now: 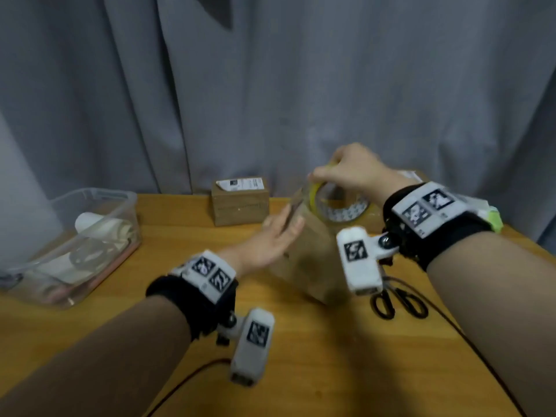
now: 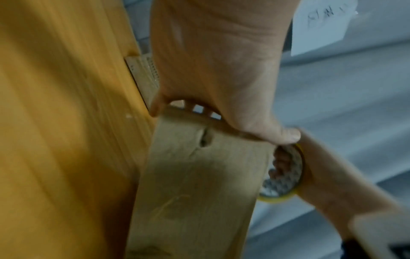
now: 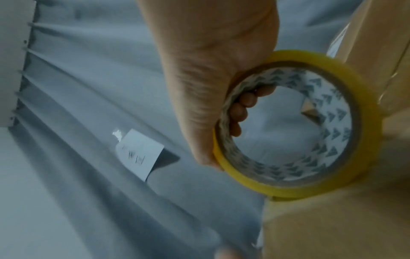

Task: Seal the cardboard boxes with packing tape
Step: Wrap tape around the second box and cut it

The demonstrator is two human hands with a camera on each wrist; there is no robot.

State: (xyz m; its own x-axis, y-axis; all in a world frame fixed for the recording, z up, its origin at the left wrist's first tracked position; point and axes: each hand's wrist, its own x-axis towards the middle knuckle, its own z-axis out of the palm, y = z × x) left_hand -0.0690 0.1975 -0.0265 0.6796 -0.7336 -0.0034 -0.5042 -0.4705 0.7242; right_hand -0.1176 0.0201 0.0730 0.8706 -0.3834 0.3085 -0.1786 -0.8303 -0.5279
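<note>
A brown cardboard box (image 1: 313,260) (image 2: 199,184) (image 3: 332,227) stands tilted on the wooden table (image 1: 331,371). My left hand (image 1: 279,236) (image 2: 221,70) grips its upper left edge, thumb on the near face and fingers over the far side. My right hand (image 1: 352,170) (image 3: 210,70) holds a yellow-rimmed roll of clear packing tape (image 1: 340,206) (image 2: 286,175) (image 3: 295,191) against the top of the box, fingers hooked through the core. A glossy strip of tape (image 3: 346,35) lies on the box beside the roll.
A smaller cardboard box (image 1: 239,203) with a white label stands at the table's back edge. A clear plastic bin (image 1: 90,192) of paper rolls sits at the left. Black scissors (image 1: 397,302) lie right of the box. A grey curtain hangs behind.
</note>
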